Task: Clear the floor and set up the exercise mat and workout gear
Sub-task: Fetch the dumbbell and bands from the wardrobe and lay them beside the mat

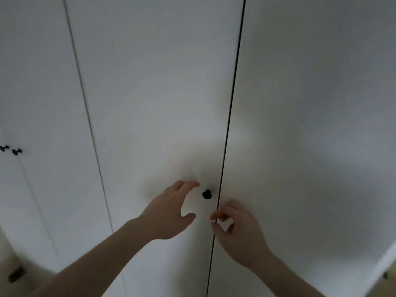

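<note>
Left hand spread wide, holding nothing, fingertips just beside the black knob at its 9 o'clock. Right hand loosely curled, empty, at the knob's 5 o'clock over the dark seam. Likely step: opening the wardrobe to fetch gear. Next calls for pinching the knob and pulling the door outward. No mat or gear in view, probably behind the doors. Two more knobs at 9 o'clock; pale floor at 7 o'clock.
</note>
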Available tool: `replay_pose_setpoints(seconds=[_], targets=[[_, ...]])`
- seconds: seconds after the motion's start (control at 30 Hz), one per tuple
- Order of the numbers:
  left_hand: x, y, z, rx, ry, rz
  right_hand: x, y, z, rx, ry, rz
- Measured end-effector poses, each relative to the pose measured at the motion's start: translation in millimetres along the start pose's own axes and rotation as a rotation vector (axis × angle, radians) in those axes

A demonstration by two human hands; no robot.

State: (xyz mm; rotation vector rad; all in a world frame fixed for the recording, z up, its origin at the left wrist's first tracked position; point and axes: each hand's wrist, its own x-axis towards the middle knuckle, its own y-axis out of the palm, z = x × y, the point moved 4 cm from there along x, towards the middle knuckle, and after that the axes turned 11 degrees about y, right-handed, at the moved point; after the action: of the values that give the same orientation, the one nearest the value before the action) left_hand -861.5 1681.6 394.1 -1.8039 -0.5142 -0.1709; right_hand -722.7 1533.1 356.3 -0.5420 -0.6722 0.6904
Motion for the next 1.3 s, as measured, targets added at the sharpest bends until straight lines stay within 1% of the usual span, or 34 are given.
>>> replay_pose_setpoints(seconds=[0.1,0.17,0.23,0.37,0.53,0.63,0.77,0.9,0.97,1.03,1.07,1.13,1.2,1.23,1.3], targets=[[28.1,10.7,-2.9,0.044,0.124,0.066,-21.1,-2.6,10.2,0.071,0.045,-0.036],[36.6,19.8,-0.7,0.049,0.163,0.083,-38.0,-5.1,18.2,0.139,0.095,-0.053],[40.9,24.0,3.0,0.003,0.155,0.047,-54.8,-8.5,25.2,0.207,0.131,-0.065],[41.8,29.3,1.3,-0.096,0.136,-0.038,-96.5,-20.9,36.2,0.355,0.277,-0.077],[40.4,35.2,2.3,-0.1,0.1,-0.097,-140.0,-38.7,41.4,0.572,0.383,-0.148],[41.9,36.4,-1.4,-0.074,0.097,-0.082,-167.2,-55.2,49.3,0.652,0.415,-0.206],[43.0,35.8,-5.4,-0.035,0.083,-0.045,-202.9,-76.0,49.3,0.699,0.483,-0.28],[43.8,34.7,-9.3,-0.031,0.09,0.006,-238.0,-103.4,49.5,0.685,0.499,-0.325],[43.8,34.1,-9.8,-0.028,0.099,0.007,-255.6,-117.6,49.8,0.678,0.511,-0.354],[44.3,34.5,-8.0,-0.015,0.11,0.005,-270.8,-129.7,50.0,0.654,0.535,-0.429],[46.2,36.6,-5.4,-0.017,0.105,0.007,-277.4,-134.7,48.5,0.637,0.568,-0.496],[52.7,46.5,5.1,-0.022,0.099,0.019,-291.6,-144.5,45.2,0.585,0.643,-0.674],[64.4,62.4,22.9,-0.017,0.081,0.028,-305.7,-153.9,37.2,0.565,0.658,-0.826],[69.1,68.4,29.5,-0.008,0.081,0.024,-312.4,-159.0,31.5,0.571,0.655,-0.86],[75.4,76.4,37.6,0.016,0.097,0.032,-323.0,-170.0,20.1,0.605,0.653,-0.875]])
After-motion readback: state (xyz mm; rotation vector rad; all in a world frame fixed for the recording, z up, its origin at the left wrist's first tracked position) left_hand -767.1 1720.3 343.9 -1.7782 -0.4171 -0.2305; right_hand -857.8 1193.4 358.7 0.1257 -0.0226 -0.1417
